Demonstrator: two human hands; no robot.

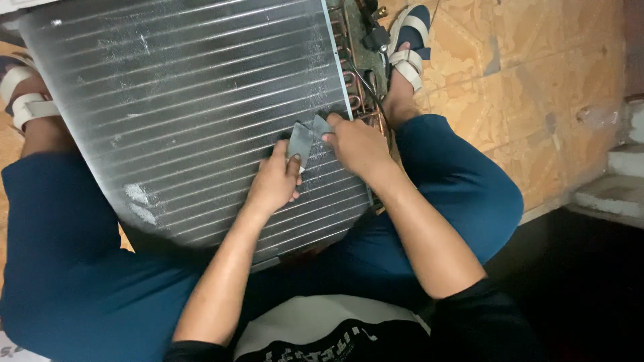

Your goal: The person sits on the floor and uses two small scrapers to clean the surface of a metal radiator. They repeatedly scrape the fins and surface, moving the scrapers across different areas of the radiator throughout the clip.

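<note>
A large finned metal coil panel leans between my knees, its thin grey fins running across it. Against its lower right part lies a small folded grey sheet. My left hand pinches the sheet's left flap between thumb and fingers. My right hand grips the sheet's right flap near the panel's edge. Copper tube bends and black wires run along the panel's right side, just past my right hand.
My legs in blue trousers flank the panel, with sandalled feet at top left and top right. Orange patterned floor spreads to the right; a concrete step sits at the right edge.
</note>
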